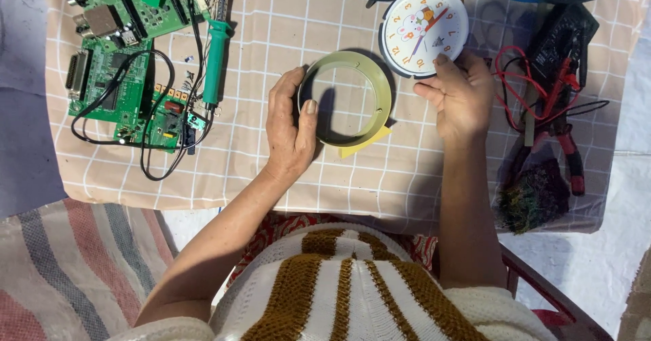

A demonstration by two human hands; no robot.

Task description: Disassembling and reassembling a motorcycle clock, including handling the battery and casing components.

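A counter (203,171) under checked cloth. The left hand (290,127) has its grip clamped on a green clock ring (380,103) lying flat at centre; the right hand (461,97) pinches a white clock face (424,29) at its lower edge, which could slip. Circuit boards (115,63) lie left.

Bright hard daylight from upper right, sharp dark shadows cast left and down from the olive-green plastic ring (345,99) and both forearms onto the beige checked tablecloth (285,22), white clock dial (424,30) slightly overexposed, focus crisp throughout, mild wide-angle edge bending.
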